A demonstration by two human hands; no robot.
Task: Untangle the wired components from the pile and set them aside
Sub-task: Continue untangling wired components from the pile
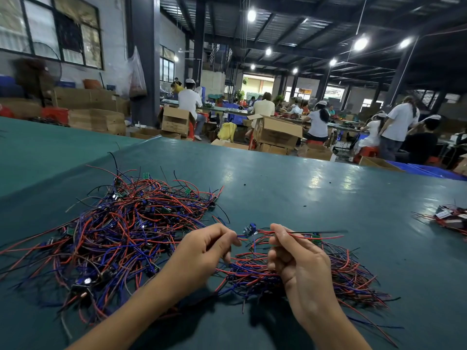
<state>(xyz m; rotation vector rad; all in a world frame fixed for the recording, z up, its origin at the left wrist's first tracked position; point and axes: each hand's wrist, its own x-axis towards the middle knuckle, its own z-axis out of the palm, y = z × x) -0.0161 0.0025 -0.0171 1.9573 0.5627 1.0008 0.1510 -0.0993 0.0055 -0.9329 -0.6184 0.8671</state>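
Observation:
A big tangled pile [121, 226] of red, blue and black wires with small circuit boards lies on the left of the green table [290, 188]. A smaller heap of wired parts [348, 271] lies under and to the right of my hands. Between my hands hangs one small blue component [250, 229] on its wires. My left hand [204, 251] pinches its blue and red wires at the left. My right hand [295, 258] pinches red and black wires that stick out to the right.
A further small bundle of wires and boards [452, 218] lies at the right edge of the table. Beyond the far table edge are cardboard boxes [275, 132] and people seated at other benches.

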